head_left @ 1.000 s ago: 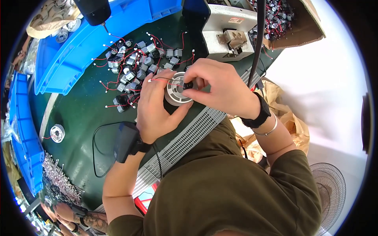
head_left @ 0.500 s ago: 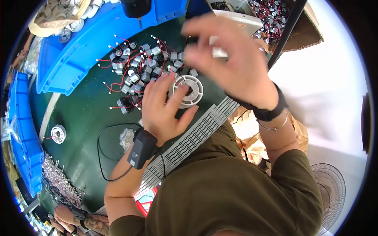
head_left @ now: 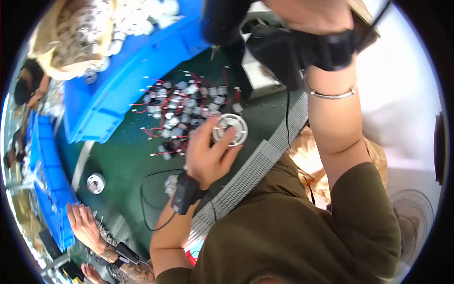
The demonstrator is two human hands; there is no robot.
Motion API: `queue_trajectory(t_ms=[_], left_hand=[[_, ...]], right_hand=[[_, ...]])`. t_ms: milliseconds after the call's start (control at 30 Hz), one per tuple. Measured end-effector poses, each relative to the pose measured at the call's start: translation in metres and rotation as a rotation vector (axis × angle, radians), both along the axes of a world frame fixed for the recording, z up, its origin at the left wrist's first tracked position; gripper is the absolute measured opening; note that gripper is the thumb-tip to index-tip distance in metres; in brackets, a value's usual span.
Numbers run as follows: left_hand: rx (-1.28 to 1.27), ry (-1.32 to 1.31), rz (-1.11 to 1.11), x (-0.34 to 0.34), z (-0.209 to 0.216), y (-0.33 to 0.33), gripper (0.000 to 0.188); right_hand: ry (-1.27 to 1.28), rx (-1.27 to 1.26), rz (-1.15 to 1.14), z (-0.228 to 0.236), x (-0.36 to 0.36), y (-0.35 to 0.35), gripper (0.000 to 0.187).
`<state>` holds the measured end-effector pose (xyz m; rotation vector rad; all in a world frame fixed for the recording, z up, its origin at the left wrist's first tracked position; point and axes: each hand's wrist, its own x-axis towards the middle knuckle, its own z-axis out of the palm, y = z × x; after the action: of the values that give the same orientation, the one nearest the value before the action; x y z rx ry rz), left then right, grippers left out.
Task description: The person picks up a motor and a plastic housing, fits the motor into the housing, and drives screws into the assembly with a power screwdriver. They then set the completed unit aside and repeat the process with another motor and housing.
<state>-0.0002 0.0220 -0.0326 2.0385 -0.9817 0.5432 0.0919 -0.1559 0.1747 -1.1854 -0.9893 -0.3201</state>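
My left hand (head_left: 208, 154) grips a round white plastic housing (head_left: 243, 130) on the green tabletop, with its fingers over the left side and a fingertip at the centre. My right hand (head_left: 312, 14) is raised at the top edge, and its fingers are cut off, so what they hold cannot be made out. Left of it hangs a black cylindrical tool (head_left: 222, 23), blurred, which looks like an electric screwdriver. A pile of small grey motors (head_left: 182, 111) with red wires lies just beyond my left hand.
A blue bin (head_left: 113, 102) with a bag of white parts (head_left: 90, 38) stands at the far left. Another round white part (head_left: 96, 183) lies left on the table. A co-worker's hand (head_left: 85, 227) reaches in at lower left. A perforated grey strip (head_left: 255, 165) lines the near edge.
My right hand has moved up and away from above the housing to the top edge. The view has shifted. My left hand stays at the housing. The co-worker's hand has moved up.
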Motion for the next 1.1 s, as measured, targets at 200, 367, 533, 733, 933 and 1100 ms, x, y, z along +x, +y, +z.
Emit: queue_trajectory(t_ms=[200, 367, 533, 733, 933, 1100], left_hand=[[0.046, 0.022, 0.054, 0.001, -0.001, 0.008, 0.043], [0.056, -0.006, 0.042, 0.002, -0.003, 0.006, 0.043], [0.062, -0.019, 0.041, 0.001, -0.004, 0.006, 0.044], [0.058, -0.019, 0.031, 0.001, -0.006, 0.007, 0.048], [0.056, -0.029, 0.022, 0.002, -0.004, 0.007, 0.051], [0.037, -0.039, 0.032, 0.003, -0.005, 0.007, 0.047]], right_hand=[[0.170, 0.001, -0.567, -0.043, -0.034, -0.059, 0.038], [0.320, 0.129, -0.542, -0.079, -0.038, -0.082, 0.039], [0.150, 0.171, -0.404, -0.094, -0.023, -0.090, 0.040], [0.135, 0.221, -0.349, -0.098, -0.019, -0.088, 0.042], [-0.060, 0.187, -0.232, -0.101, -0.015, -0.090, 0.043], [0.399, 0.092, -0.488, -0.087, -0.055, -0.074, 0.046]])
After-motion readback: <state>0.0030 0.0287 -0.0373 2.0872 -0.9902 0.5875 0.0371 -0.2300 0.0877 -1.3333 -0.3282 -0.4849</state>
